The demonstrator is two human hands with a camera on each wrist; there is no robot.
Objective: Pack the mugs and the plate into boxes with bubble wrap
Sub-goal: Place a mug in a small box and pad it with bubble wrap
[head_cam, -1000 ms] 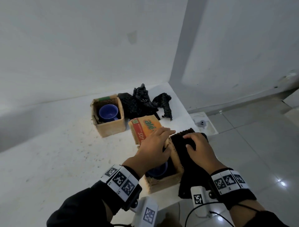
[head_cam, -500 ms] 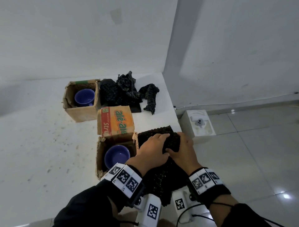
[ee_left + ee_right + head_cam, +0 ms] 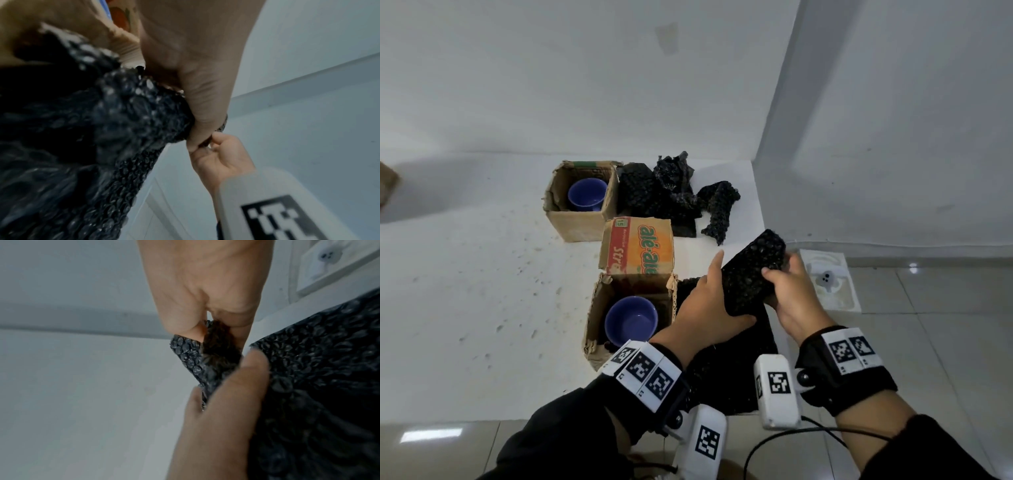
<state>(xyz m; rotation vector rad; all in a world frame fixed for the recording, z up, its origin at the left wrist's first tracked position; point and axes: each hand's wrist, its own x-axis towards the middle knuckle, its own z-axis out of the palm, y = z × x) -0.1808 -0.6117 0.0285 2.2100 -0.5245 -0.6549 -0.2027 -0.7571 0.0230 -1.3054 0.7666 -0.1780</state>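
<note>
— Where is the bubble wrap?

— A black sheet of bubble wrap (image 3: 751, 270) is lifted off the counter (image 3: 465, 291) at its far end, tilted up toward the wall. Its lower part still lies on the counter's right edge, just beside the near box (image 3: 599, 308).

— Who has hold of it?

— Both hands. The left hand (image 3: 709, 305) grips the sheet's left edge, thumb under the lower end. The right hand (image 3: 791, 294) takes the right edge, thumb on top and fingers (image 3: 796, 263) curled behind. In the right wrist view its thumb and fingers (image 3: 228, 318) pinch a corner of the wrap (image 3: 189, 350). In the left wrist view the left hand (image 3: 195, 65) is closed over the wrap (image 3: 123, 121), with the right hand (image 3: 222, 155) just below it.

— And the mugs?

— One blue mug (image 3: 630, 321) stands upright in the near box, whose printed orange flap (image 3: 640, 245) is folded open away from the person. A second blue mug (image 3: 587, 194) stands in the far box (image 3: 578, 202), just behind it.

— More wrap about?

— A crumpled black heap (image 3: 671, 192) lies right of the far box, near the counter's back corner. I see no plate clearly.

— Anything else?

— A white wall socket (image 3: 827, 279) sits low beyond the counter, over the tiled floor (image 3: 928, 325).
</note>
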